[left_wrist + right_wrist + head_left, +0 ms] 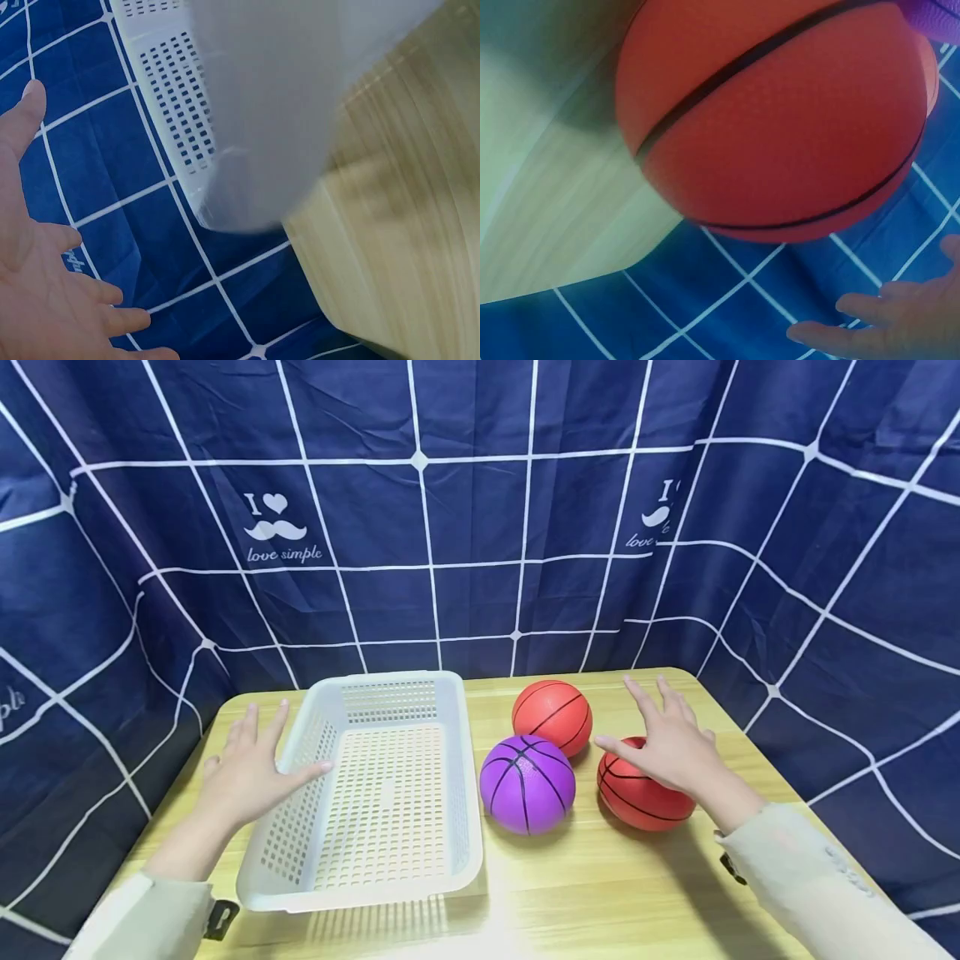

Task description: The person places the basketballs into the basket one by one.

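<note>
My left hand [243,777], fingers spread, hovers by the left rim of a white perforated plastic basket [468,827], with its thumb reaching over the inside. No ball lies in the basket. My right hand [671,743] is spread above a red toy basketball [645,793] and hides part of its top. That ball fills much of the right wrist view, where the fingers stand apart from it. To its left sits a purple basketball [527,785], and just behind that an orange-red basketball [553,714]. Both hands are without anything in their grasp.
Everything stands on a light wood-grain table [570,893] with rounded back corners. A dark blue curtain [480,527] with white grid lines surrounds the table at the back and both sides. Black straps [221,918] show at the sleeve cuffs.
</note>
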`<move>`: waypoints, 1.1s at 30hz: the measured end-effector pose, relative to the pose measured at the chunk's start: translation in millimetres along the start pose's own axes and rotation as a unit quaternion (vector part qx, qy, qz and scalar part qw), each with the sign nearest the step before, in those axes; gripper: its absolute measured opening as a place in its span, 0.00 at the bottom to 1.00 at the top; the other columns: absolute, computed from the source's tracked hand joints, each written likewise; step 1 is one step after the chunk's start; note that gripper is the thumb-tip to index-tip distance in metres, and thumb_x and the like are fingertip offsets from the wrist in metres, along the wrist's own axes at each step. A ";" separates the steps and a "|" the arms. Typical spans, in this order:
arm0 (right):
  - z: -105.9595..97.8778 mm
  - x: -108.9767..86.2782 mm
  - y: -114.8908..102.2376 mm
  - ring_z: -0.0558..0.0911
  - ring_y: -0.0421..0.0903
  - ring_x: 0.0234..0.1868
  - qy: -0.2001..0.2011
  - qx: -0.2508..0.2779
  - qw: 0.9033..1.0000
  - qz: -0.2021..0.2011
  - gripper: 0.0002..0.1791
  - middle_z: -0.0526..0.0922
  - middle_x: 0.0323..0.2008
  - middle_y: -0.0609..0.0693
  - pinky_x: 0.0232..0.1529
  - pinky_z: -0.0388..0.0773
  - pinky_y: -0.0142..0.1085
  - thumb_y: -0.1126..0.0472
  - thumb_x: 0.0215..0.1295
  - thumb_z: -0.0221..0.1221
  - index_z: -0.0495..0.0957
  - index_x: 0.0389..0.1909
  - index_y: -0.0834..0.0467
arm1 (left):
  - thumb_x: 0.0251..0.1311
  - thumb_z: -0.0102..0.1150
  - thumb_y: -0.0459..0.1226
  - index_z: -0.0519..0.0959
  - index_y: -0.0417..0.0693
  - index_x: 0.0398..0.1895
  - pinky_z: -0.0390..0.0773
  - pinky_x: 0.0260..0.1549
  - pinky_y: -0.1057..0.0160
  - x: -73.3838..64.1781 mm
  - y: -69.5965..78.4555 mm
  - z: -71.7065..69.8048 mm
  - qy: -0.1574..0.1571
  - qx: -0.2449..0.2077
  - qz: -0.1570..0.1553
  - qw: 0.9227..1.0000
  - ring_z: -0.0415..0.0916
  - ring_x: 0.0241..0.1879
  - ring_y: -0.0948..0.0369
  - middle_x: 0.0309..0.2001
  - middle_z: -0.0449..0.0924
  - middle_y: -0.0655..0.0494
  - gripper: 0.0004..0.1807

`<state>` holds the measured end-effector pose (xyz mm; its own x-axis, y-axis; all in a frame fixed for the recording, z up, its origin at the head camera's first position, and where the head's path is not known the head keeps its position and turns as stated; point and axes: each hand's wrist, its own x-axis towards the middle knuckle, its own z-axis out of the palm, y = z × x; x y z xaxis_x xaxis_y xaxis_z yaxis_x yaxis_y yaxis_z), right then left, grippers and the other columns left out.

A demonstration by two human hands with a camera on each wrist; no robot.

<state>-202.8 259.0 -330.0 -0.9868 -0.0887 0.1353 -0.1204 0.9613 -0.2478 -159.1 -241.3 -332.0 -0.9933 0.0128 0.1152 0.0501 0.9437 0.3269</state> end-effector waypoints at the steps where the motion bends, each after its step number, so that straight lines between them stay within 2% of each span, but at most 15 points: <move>1: -0.6 0.3 2.2 0.44 0.73 0.67 -0.001 0.003 1.000 0.001 0.59 0.37 0.72 0.68 0.43 0.48 0.80 0.21 0.49 0.51 0.38 0.76 0.43 | 0.51 0.54 0.69 0.39 0.45 0.76 0.45 0.48 0.22 0.2 -1.8 -0.4 -0.002 -0.004 0.000 1.000 0.34 0.67 0.29 0.70 0.30 0.26 0.60; 10: -5.4 1.0 21.9 0.50 0.78 0.63 -0.015 0.011 1.000 -0.007 0.62 0.41 0.69 0.75 0.44 0.56 0.76 0.24 0.48 0.58 0.38 0.76 0.49 | 0.50 0.61 0.64 0.39 0.41 0.75 0.49 0.52 0.26 2.4 -20.8 -2.5 -0.009 -0.054 0.009 0.998 0.40 0.66 0.29 0.69 0.36 0.23 0.62; 16: -4.8 -2.1 34.3 0.50 0.79 0.63 -0.026 0.044 0.998 -0.030 0.62 0.43 0.67 0.78 0.51 0.54 0.73 0.31 0.49 0.63 0.41 0.76 0.54 | 0.49 0.65 0.60 0.42 0.35 0.74 0.52 0.53 0.29 3.4 -29.4 -1.6 -0.020 -0.081 0.017 0.996 0.45 0.64 0.28 0.67 0.42 0.21 0.62; 23: -3.0 -4.4 48.7 0.52 0.80 0.61 -0.056 0.072 0.995 -0.035 0.63 0.44 0.66 0.80 0.50 0.56 0.72 0.34 0.49 0.65 0.39 0.76 0.55 | 0.48 0.69 0.55 0.46 0.29 0.72 0.58 0.54 0.33 3.8 -37.2 -0.3 -0.032 -0.110 0.020 0.993 0.53 0.62 0.29 0.66 0.51 0.23 0.60; 28: -1.8 -6.4 54.8 0.54 0.76 0.62 -0.066 0.083 0.993 -0.045 0.62 0.49 0.65 0.79 0.52 0.59 0.70 0.36 0.48 0.67 0.43 0.75 0.58 | 0.48 0.70 0.52 0.50 0.27 0.70 0.67 0.48 0.36 2.7 -44.6 2.9 -0.041 -0.109 0.018 0.993 0.64 0.56 0.30 0.63 0.57 0.23 0.57; 33: -0.5 -8.7 59.0 0.56 0.73 0.62 -0.075 0.091 0.991 -0.059 0.60 0.54 0.64 0.77 0.51 0.61 0.68 0.39 0.48 0.69 0.47 0.74 0.61 | 0.49 0.71 0.50 0.54 0.24 0.68 0.69 0.48 0.39 2.3 -50.5 6.5 -0.051 -0.130 0.023 0.990 0.67 0.54 0.32 0.63 0.59 0.25 0.54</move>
<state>-201.3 316.7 -345.3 -0.9681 -0.2484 0.0334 -0.2399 0.8801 -0.4097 -164.6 -286.8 -354.3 -0.9941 0.0987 0.0445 0.1067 0.8246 0.5556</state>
